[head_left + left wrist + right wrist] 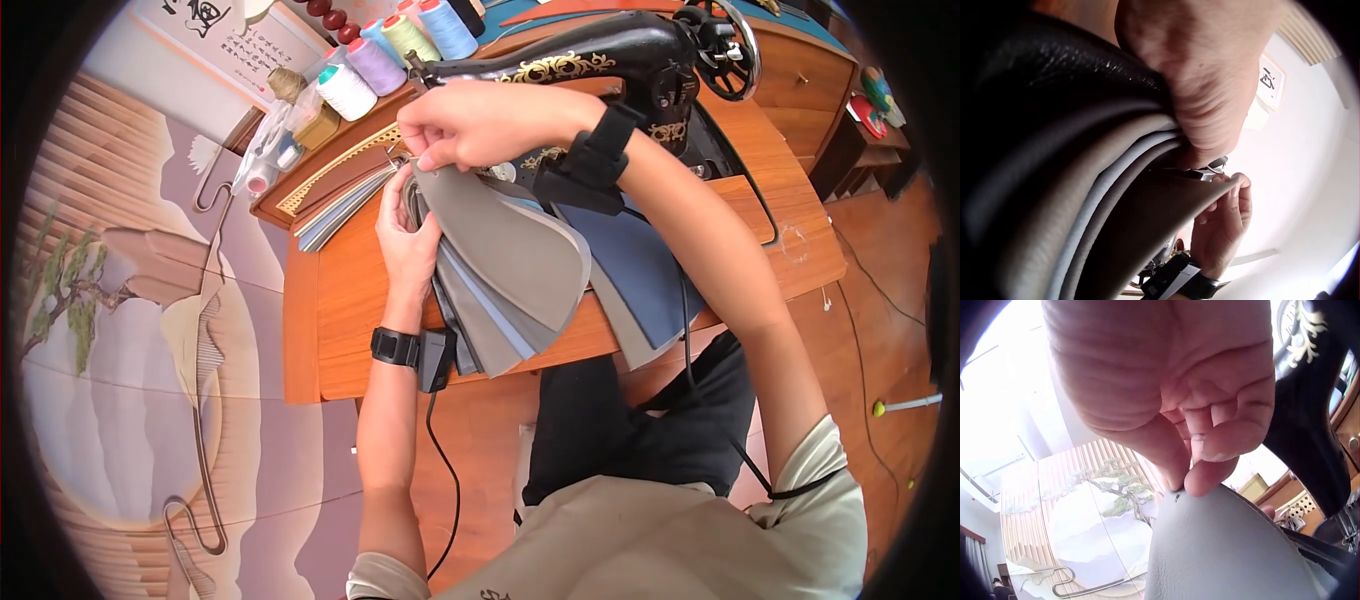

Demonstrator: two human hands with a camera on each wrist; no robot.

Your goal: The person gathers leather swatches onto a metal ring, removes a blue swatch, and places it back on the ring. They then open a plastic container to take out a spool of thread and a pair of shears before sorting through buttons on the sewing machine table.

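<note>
A fan of leather swatches (480, 330) in grey, blue and black spreads over the table's front edge. My left hand (408, 240) grips its narrow end, the thumb on the near side. The top swatch (500, 235) is grey with a rounded wide end. Thumb and index finger of my right hand (490, 125) pinch that swatch's narrow tip, beside a small hole in the leather (1177, 497). In the left wrist view the pinched swatch stands lifted away from the curved layers (1085, 212) below it.
Dark blue and grey swatches (640, 270) lie on the wooden table (340, 330) to the right. Another swatch fan (345, 205) lies at the left. A black sewing machine (560, 68) stands behind, with thread spools (375, 65) beside it. Cables trail from both wrists.
</note>
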